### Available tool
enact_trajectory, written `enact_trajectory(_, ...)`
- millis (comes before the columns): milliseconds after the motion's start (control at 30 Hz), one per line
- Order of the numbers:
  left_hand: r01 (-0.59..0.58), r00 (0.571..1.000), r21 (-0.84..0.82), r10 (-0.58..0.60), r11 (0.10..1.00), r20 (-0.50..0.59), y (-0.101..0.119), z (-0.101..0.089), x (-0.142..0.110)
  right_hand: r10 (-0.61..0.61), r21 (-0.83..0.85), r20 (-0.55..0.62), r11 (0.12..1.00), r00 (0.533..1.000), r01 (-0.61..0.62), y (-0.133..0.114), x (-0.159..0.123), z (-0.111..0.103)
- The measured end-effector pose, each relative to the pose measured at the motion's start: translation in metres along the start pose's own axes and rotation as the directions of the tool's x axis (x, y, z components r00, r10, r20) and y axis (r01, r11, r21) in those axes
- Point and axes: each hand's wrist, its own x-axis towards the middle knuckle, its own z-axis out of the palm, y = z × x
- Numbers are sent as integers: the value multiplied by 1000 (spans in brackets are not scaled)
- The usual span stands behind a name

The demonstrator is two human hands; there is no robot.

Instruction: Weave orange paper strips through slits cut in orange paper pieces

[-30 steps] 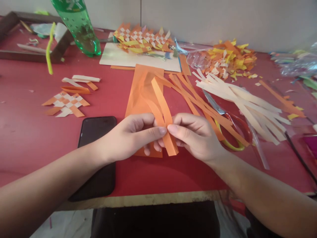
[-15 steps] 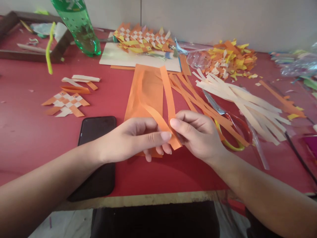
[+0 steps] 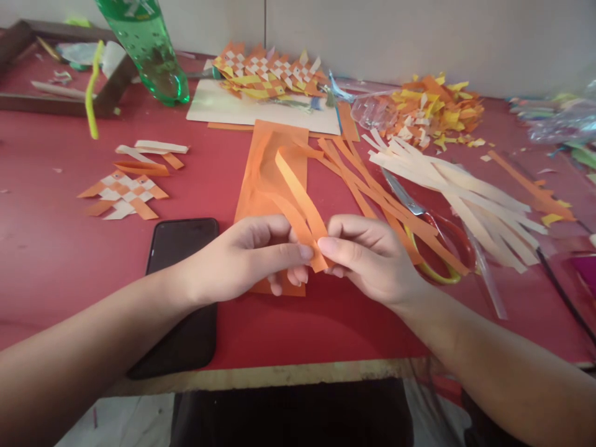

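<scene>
Two orange strip lengths meet at their near ends between my hands; whether they are one looped paper strip (image 3: 303, 194) or two, I cannot tell. My left hand (image 3: 267, 251) pinches the left length between thumb and fingers. The right length's end is gripped by my right hand (image 3: 361, 254), thumb on top. Beneath them an orange paper sheet (image 3: 251, 186) lies on the red table. A black phone (image 3: 184, 245) is partly under my left forearm. Further left rests a woven paper fish (image 3: 125, 194) in orange and white.
Loose orange strips (image 3: 372, 180) and cream strips (image 3: 460, 186) lie to the right, over scissors (image 3: 410, 202). Behind stand a green bottle (image 3: 158, 56) and a white board (image 3: 205, 105) bearing woven fish (image 3: 270, 68). A scrap pile (image 3: 433, 112) sits at the back right.
The right length has tipped leftward at its far end, and the near ends have come together. Both hands have shifted slightly, still pinching.
</scene>
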Motion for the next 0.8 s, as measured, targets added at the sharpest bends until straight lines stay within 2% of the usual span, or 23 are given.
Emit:
enact_trajectory(200,-25,999,-34,24,999,-24,0,0,1,-56,-26,-35,998,998,55,0,0,0)
enact_trajectory(433,-11,999,18,10,1000,41,1,2,-1,-10,29,-31,1000,999,10,2,0,1)
enact_trajectory(667,-36,999,36,37,999,-8,0,1,0,-18,23,12,1000,1000,18,4,-1,-3)
enact_trajectory(800,-38,999,28,39,999,-29,-1,0,0,-17,0,-1,1000,1000,17,3,-1,-2)
